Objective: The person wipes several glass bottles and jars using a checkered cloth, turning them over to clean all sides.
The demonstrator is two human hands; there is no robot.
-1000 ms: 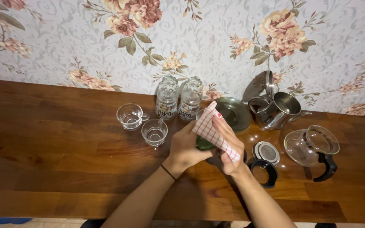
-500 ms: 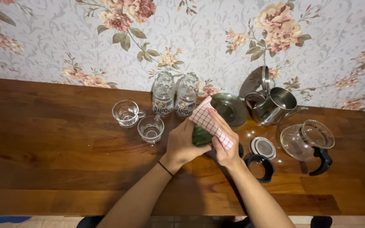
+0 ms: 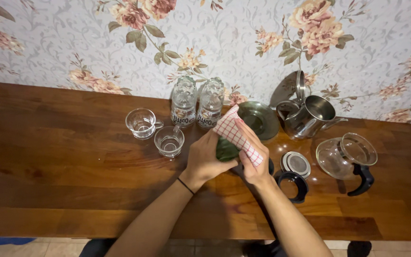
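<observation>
A dark green cup (image 3: 225, 150) sits at frame centre, above the wooden bench (image 3: 48, 162), clasped in the left hand (image 3: 205, 159). The right hand (image 3: 253, 162) grips a red-checked cloth (image 3: 236, 135) pressed over the cup. Left of them stand two empty glass cups (image 3: 141, 123) (image 3: 169, 141); behind, two glass jars (image 3: 184, 102) (image 3: 211, 103). At right, a steel pitcher (image 3: 310, 116) and an empty glass carafe (image 3: 346, 157).

Wall (image 3: 243, 43) papered pale grey with pink floral sprays; dark wooden plank table (image 3: 48, 181) set against it; light tiled floor (image 3: 48, 247) below.
</observation>
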